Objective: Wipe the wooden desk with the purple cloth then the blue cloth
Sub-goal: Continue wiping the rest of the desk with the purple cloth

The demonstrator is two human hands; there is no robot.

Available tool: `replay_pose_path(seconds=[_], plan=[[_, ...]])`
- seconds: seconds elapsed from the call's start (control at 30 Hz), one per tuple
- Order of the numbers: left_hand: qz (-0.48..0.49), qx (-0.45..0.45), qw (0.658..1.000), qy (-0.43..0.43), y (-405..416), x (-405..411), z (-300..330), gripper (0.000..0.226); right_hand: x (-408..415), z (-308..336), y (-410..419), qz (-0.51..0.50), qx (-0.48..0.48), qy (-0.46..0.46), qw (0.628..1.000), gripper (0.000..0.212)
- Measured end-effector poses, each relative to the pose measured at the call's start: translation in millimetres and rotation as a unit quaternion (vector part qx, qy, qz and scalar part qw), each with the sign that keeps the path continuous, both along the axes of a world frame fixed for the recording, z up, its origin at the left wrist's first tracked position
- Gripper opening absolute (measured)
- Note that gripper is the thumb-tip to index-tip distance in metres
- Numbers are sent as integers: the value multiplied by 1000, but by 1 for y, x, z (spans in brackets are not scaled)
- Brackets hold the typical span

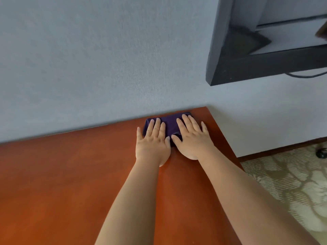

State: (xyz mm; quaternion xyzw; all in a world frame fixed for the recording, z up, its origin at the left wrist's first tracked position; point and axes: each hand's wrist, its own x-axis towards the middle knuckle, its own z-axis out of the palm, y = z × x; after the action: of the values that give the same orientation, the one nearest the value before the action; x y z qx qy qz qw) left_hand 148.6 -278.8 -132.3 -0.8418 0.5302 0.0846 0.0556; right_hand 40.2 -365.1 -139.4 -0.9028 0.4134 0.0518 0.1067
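Smooth reddish-brown wooden table (70, 174), flat, against grey wall (88, 59). Purple cloth (170, 124), soft folded oblong, long axis left-right along wall, far right corner. Left hand (153, 140), right hand (192, 138) press flat on it, fingers straight, slightly spread.

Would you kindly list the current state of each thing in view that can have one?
purple cloth: folded, lying flat on the desk's far right corner against the wall, under both hands.
left hand: open, fingers straight, pressing on the cloth.
right hand: open, fingers straight, pressing on the cloth.
wooden desk: bare where visible, apart from the cloth and arms.
television: wall-mounted, screen off.
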Motion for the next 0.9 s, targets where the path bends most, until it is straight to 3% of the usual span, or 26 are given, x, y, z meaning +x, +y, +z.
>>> replay_pose_path(seconds=[0.4,0.9], plan=[[-19,-42,999,0,-48,37,-9,56,38,-3,-49,-18,-10,2,1000,63],[16,-23,1000,2,15,-29,-5,56,-24,-2,17,-7,-3,-15,1000,63]])
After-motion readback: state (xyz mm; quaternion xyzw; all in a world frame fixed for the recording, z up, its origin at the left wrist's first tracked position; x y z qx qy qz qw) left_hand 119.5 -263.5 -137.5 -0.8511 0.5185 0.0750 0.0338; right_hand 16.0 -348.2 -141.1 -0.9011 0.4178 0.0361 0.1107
